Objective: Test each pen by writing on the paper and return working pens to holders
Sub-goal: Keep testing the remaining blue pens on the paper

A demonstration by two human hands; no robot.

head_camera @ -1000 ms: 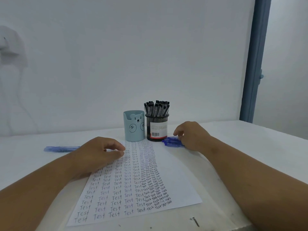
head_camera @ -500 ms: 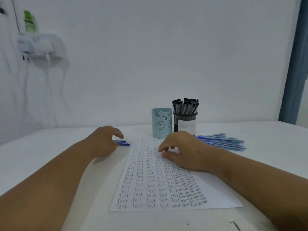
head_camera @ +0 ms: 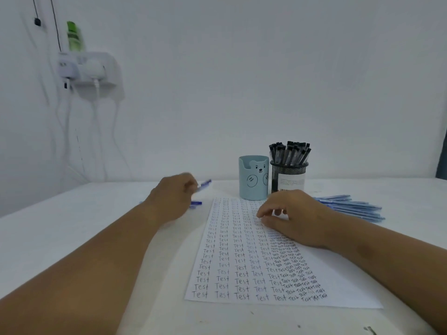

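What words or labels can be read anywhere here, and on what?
"Test": handwritten over and over in columns on the white paper sheet.
White label on the black mesh pen holder: print too small to read.
Light blue bear-face holder: a drawn face, no words.

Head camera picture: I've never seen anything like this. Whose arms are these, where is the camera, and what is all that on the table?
No machine here: a person wears a camera on the head, looking down at their own arms. The left hand holds a blue pen, blurred, with more blue pens lying under it. The right hand rests on a paper covered with the word "Test". Behind stand a blue bear holder and a mesh holder full of black pens. More blue pens lie in a pile to the right.
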